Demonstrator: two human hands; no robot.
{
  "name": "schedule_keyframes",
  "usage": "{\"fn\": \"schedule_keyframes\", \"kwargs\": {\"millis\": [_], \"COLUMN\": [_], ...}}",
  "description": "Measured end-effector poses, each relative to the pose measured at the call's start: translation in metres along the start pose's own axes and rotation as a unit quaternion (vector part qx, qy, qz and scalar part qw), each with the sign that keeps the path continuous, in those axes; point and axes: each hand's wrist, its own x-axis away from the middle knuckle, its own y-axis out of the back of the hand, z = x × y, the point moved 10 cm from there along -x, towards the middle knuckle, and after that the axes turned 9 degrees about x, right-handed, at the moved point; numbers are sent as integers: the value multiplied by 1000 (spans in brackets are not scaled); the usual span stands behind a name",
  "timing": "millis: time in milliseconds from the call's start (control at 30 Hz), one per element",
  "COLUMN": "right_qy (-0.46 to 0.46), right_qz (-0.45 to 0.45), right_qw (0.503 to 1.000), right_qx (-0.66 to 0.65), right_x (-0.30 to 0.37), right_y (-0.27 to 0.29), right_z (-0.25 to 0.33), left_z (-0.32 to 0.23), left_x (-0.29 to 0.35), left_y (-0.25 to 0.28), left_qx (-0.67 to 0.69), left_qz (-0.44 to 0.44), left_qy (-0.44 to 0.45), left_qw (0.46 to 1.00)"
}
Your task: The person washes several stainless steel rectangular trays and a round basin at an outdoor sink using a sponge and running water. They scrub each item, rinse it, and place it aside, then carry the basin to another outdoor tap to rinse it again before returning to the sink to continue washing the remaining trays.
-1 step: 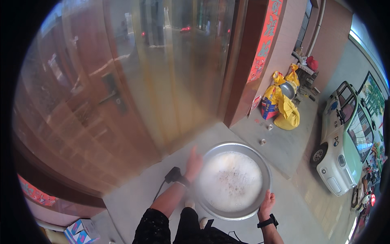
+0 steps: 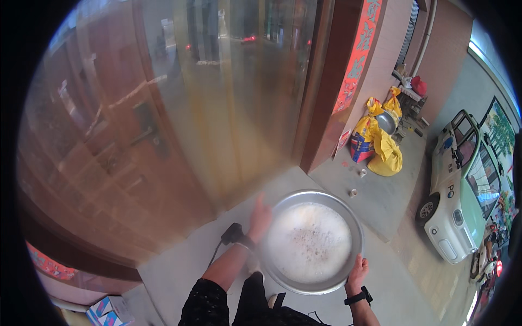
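Observation:
A wide silver metal basin (image 2: 356,223) is in front of me above the floor, with whitish foamy liquid (image 2: 310,244) and small dark specks in it. My left hand (image 2: 260,220) is at its left rim, somewhat blurred, one finger stretched along the outside and the others closed against the edge. At the lower right rim, my right hand (image 2: 357,273) grips the basin, its fingers curled over the edge. A dark wristband (image 2: 359,296) is on my right wrist. Near my left wrist hangs a black corded device (image 2: 232,233).
A brown door (image 2: 147,130) behind a hazy, see-through curtain stands ahead on the left. Yellow sacks (image 2: 385,155) lean by the wall, with small cups (image 2: 353,193) on the floor nearby. A small white and green vehicle (image 2: 462,201) is parked at right. Boxes (image 2: 109,311) lie lower left.
My left foot has come slightly forward below the basin. The surroundings have shifted a little in view; both hands keep their places at the rim.

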Motion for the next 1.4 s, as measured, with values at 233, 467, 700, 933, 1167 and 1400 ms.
{"fn": "schedule_keyframes", "kwargs": {"millis": [233,467,700,933,1167,1400], "right_qy": [-3,-2,-16,-50,-66,-39], "right_qz": [-61,-33,61,198,348,423], "right_qw": [998,998,996,977,933,902], "right_qx": [10,-45,-59,-54,-61,74], "right_x": [-111,-222,-318,-366,-385,-413], "right_y": [-180,-383,-599,-839,-1109,-1398], "right_z": [49,109,143,198,230,240], "left_z": [-42,-53,-37,-54,-35,-18], "left_x": [-256,-459,-603,-694,-791,-926], "left_y": [-19,28,140,287,433,564], "left_qx": [12,14,61,101,79,54], "left_qz": [65,14,-107,-252,-394,-516], "left_qy": [-19,25,61,52,106,97], "left_qw": [998,999,991,961,910,849]}}
